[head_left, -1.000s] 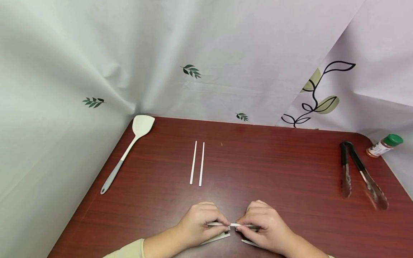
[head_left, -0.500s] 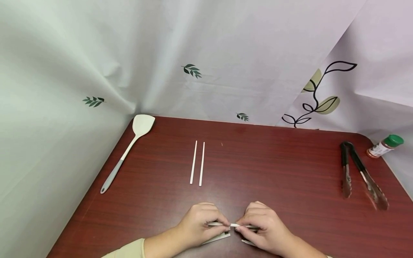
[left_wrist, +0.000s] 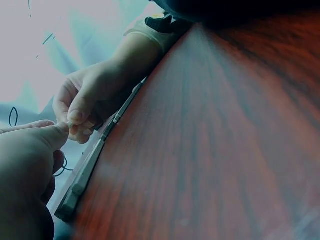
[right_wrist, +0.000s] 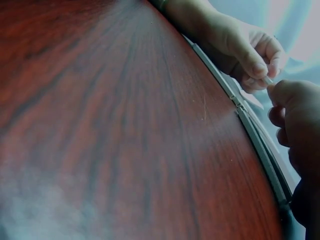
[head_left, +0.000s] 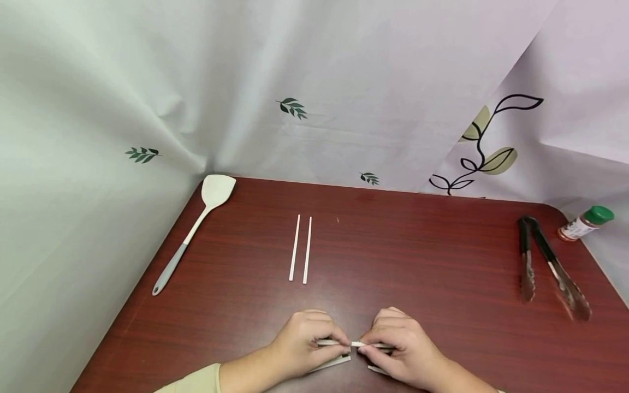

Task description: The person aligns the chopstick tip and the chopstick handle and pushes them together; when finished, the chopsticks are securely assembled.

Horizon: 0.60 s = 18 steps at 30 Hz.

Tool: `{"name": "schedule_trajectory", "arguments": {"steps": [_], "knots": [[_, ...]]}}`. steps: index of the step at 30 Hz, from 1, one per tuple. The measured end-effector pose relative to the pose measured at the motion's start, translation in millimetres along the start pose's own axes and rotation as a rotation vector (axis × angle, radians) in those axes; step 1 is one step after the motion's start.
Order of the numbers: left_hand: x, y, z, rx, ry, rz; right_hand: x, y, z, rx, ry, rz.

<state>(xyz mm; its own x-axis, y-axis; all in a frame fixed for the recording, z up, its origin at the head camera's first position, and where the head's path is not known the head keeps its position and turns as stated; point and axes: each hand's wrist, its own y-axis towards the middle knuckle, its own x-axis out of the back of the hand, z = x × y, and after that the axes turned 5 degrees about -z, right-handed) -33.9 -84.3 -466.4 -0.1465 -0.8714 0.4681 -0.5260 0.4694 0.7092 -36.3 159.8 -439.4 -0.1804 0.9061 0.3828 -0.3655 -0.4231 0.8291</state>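
Observation:
In the head view, my left hand (head_left: 309, 344) and right hand (head_left: 400, 341) face each other at the near part of the table. Between thumbs and fingertips, both pinch a thin white stick (head_left: 356, 344), whose short middle part shows in the small gap between them. Fingers cover most of it. Under the hands, a pale strip (head_left: 336, 362) sticks out on the left and another pale strip (head_left: 376, 370) on the right. Both wrist views show long narrow greyish pieces (left_wrist: 90, 167) lying end to end on the table beneath the hands; their kind is unclear.
Two white chopsticks (head_left: 307, 251) lie side by side farther back on the dark red table (head_left: 403, 245). A white spatula (head_left: 196, 224) with a grey handle lies along the left edge. Black-handled tongs (head_left: 545, 251) and a green-capped seasoning bottle (head_left: 585, 222) are at right. Curtains surround the table.

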Motion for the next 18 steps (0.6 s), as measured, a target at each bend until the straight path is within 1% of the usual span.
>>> {"name": "schedule_trajectory", "arguments": {"steps": [3,5,6,7,9,11,12,14,15,16,18], "knots": [[0.3,-0.2,0.9,-0.004,0.010,-0.017,1.3,-1.1,-2.2,-0.009,-0.017,-0.029],[0.2,-0.1,1.7,0.003,0.020,-0.043,3.2,-7.1,-5.3,-0.056,-0.030,-0.053],[0.2,0.1,2.1,0.006,0.028,-0.057,4.4,-10.9,-7.0,-0.096,-0.037,-0.064],[0.1,0.4,2.5,0.008,0.041,-0.071,6.0,-15.3,-8.7,-0.149,-0.046,-0.076],[0.3,1.3,2.9,0.021,0.062,-0.092,10.6,-24.0,-11.6,-0.290,-0.057,-0.100],[0.5,1.7,2.7,0.037,0.080,-0.092,16.4,-29.3,-13.5,-0.457,-0.056,-0.130],[0.5,1.9,2.4,0.044,0.086,-0.086,19.3,-30.9,-14.2,-0.541,-0.038,-0.150],[0.7,2.1,1.8,0.067,0.091,-0.068,24.5,-32.0,-15.6,-0.694,0.026,-0.198],[0.9,2.1,1.4,0.079,0.093,-0.058,26.6,-31.5,-16.5,-0.754,0.067,-0.225],[1.1,1.9,1.4,0.090,0.093,-0.049,28.2,-30.6,-17.5,-0.804,0.111,-0.252],[1.5,1.4,1.8,0.108,0.098,-0.032,30.1,-28.4,-20.1,-0.869,0.202,-0.305]]}}
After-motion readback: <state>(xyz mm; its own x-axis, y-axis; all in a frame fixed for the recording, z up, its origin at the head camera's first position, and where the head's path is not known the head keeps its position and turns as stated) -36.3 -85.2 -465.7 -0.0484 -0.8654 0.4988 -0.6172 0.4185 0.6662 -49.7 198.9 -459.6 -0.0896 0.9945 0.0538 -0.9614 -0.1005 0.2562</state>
